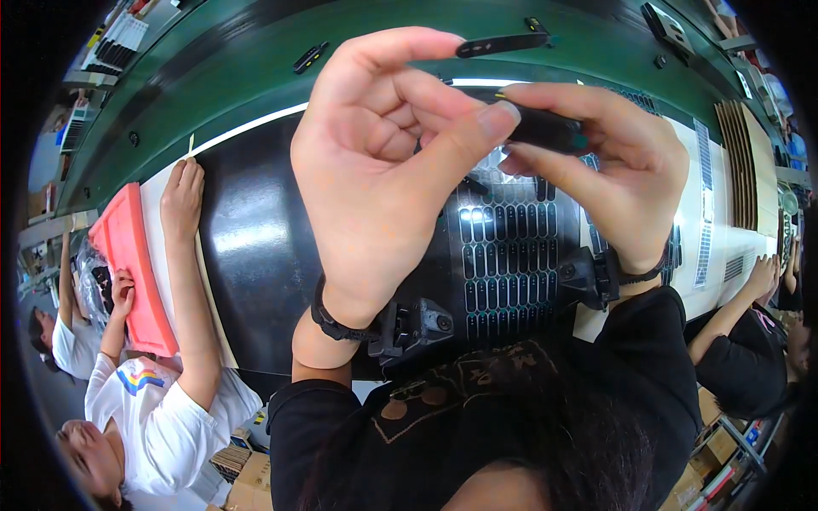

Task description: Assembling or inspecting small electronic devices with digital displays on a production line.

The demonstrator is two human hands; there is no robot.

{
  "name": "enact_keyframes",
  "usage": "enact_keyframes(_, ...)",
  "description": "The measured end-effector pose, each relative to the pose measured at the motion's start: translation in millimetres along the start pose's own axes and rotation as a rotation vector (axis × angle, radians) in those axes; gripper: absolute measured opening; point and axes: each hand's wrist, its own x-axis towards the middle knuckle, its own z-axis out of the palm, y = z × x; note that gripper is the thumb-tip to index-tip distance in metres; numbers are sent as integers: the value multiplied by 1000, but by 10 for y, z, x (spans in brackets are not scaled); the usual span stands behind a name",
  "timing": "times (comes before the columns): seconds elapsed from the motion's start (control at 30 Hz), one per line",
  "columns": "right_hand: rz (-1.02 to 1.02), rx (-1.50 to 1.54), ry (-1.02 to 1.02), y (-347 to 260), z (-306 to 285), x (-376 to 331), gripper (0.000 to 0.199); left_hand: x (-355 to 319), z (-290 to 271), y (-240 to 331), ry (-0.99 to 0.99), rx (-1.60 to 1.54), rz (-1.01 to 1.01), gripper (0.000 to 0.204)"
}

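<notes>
Both hands are raised close to the camera above a black tray (511, 255) of several small black slots. My left hand (375, 179) pinches one end of a small black oblong part (545, 129) between thumb and fingertips. My right hand (613, 170) curls around the part's other end, fingers closed on it. Each wrist wears a black strap with a small device mounted on it. Behind the hands runs a green conveyor belt (256, 60) carrying a thin black strip (503, 44) and other small black pieces.
A person in a white shirt at the left rests a hand (183, 192) on the bench and holds a pink foam tray (128, 255). Another person in black works at the right (750, 332). Brown card sheets (741, 162) stand at the far right. Boxes sit below.
</notes>
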Motion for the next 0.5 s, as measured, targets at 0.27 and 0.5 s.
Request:
enact_keyframes(0.27, -107, -207, -7, -42, -22, 7, 29, 17, 4, 19, -20, 74, 62, 39)
enact_keyframes(0.5, -84, -207, -20, -17, -20, -33, 28, 23, -21, 18, -54, 255, 73, 41)
